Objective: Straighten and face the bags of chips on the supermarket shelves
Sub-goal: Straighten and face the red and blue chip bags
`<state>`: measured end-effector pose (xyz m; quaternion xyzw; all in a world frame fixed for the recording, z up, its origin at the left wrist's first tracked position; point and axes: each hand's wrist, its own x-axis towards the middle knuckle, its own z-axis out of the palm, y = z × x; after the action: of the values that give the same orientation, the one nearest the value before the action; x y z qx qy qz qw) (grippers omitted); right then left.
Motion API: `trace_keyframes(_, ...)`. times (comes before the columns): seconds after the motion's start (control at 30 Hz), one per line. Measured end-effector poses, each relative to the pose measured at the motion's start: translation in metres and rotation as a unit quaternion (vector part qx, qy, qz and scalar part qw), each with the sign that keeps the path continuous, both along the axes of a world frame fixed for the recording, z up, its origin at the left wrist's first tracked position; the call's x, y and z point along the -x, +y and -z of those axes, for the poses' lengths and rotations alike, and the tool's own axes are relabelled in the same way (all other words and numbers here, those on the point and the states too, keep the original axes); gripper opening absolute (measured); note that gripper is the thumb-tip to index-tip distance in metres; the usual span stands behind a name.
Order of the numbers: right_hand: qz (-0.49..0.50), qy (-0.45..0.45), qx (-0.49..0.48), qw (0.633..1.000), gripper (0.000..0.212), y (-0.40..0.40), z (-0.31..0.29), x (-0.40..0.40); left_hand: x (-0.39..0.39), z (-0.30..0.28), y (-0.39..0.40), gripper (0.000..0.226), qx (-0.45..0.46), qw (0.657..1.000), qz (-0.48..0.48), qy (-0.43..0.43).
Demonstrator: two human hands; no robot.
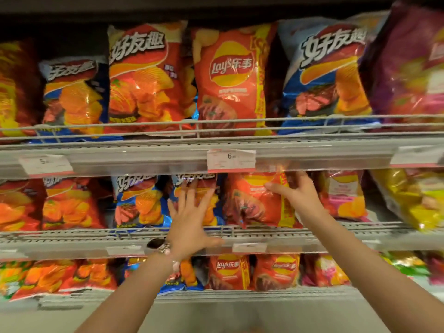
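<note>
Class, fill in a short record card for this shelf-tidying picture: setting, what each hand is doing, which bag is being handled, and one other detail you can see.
Setting: supermarket chip shelves, three tiers in view
Left hand: fingers spread flat against a blue bag on the middle shelf
Right hand: grips the upper right edge of the red Lay's bag
Bag handled: red Lay's bag, middle shelf
Other detail: price tag reading 6 on the upper shelf rail

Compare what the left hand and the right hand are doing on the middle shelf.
The left hand lies flat with fingers spread on a blue chip bag; the right hand grips the upper edge of a red Lay's bag. Only the left wrist wears a bracelet. Both reach the same shelf.
</note>
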<state>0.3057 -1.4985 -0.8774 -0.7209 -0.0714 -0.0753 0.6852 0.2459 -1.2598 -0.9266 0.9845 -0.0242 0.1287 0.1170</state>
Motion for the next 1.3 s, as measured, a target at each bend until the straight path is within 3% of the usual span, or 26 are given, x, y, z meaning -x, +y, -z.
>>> trace_keyframes(0.23,0.019,0.015,0.008,1.0,0.05,-0.049,0.014,-0.037,-0.027,0.008,-0.025,0.144,-0.098,0.982,-0.148,0.06)
trace_keyframes(0.5,-0.019,0.048,0.004,0.999,0.06,-0.065,0.051,-0.054,-0.036,0.018,-0.027,0.147,-0.165,0.972,-0.163,0.042)
trace_keyframes(0.67,-0.032,0.082,0.003,0.996,0.055,-0.064,0.054,-0.052,-0.038,0.021,-0.026,0.149,-0.177,0.97,-0.164,0.015)
trace_keyframes(0.8,-0.022,0.073,0.071,0.995,0.053,-0.06,0.05,-0.046,-0.036,0.021,-0.024,0.15,-0.166,0.973,-0.158,0.018)
trace_keyframes(0.9,0.028,0.013,0.143,0.989,0.053,-0.061,0.043,-0.034,-0.031,0.017,-0.025,0.149,-0.161,0.975,-0.15,0.017)
trace_keyframes(1.03,0.083,-0.057,0.176,0.979,0.044,-0.066,0.029,-0.006,-0.012,0.011,-0.035,0.133,-0.151,0.984,-0.094,0.022)
trace_keyframes(1.13,0.064,-0.096,0.214,0.97,0.023,-0.07,0.014,0.017,0.009,-0.011,-0.048,0.119,-0.125,0.992,-0.012,-0.007)
trace_keyframes(1.17,0.046,-0.107,0.217,0.969,0.016,-0.071,0.006,0.025,0.017,-0.021,-0.051,0.111,-0.113,0.993,0.024,-0.039)
trace_keyframes(1.3,0.004,-0.182,0.189,0.965,0.025,-0.07,-0.038,0.049,0.035,-0.06,-0.067,0.07,-0.094,0.957,0.148,-0.232)
